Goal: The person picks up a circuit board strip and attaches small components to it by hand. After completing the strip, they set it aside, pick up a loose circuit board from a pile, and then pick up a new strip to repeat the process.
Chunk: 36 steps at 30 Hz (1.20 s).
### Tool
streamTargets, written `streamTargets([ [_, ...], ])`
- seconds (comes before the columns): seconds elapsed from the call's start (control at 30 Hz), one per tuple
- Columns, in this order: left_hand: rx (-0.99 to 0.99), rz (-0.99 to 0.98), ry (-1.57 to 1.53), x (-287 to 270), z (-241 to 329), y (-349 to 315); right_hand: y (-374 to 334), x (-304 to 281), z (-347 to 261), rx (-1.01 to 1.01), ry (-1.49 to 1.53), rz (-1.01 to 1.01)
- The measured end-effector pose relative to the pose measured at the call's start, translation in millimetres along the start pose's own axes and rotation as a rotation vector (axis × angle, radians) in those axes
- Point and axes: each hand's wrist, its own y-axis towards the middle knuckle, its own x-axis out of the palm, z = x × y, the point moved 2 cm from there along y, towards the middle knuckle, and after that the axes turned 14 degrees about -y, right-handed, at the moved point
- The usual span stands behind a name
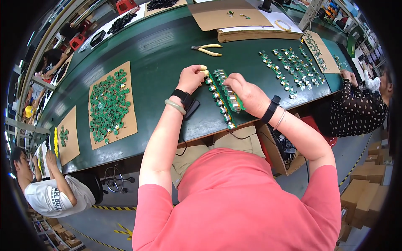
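Note:
Two long rows of small green circuit boards lie side by side on the green table in front of me, a left row [216, 97] and a right row [231, 95]. Pale finger cots cover fingertips of my left hand [191, 78], which is pinched closed at the far end of the left row. Whatever is between those fingertips is too small to make out. My right hand [250, 95] bends over the right row with its fingers curled together against the boards. Its fingertips are partly hidden, so what they grip cannot be made out.
Yellow-handled pliers [207, 49] lie beyond the rows. A cardboard sheet [133, 109] piled with green boards is at left; several board strips [293, 67] spread at right. A cardboard stack [247, 36] stands at the back. Co-workers sit at left [63, 190] and right [356, 106].

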Motion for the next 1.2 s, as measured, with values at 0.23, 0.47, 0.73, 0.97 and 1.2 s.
streamTargets([
  [0.23,0.008,0.031,-0.030,6,3,-6,-3,23,10,-0.148,-0.068,-0.090],
  [0.47,0.055,0.033,0.003,2,2,-5,-6,25,21,-0.202,-0.096,-0.145],
  [0.73,0.060,0.045,-0.215,-1,-3,-8,-8,18,24,-0.077,0.049,-0.310],
  [0.97,0.032,0.076,-0.162,-1,-6,-55,-6,11,13,0.186,0.241,-0.230],
  [1.2,0.138,0.095,0.065,37,-8,-113,-16,9,9,0.216,0.241,-0.266],
])
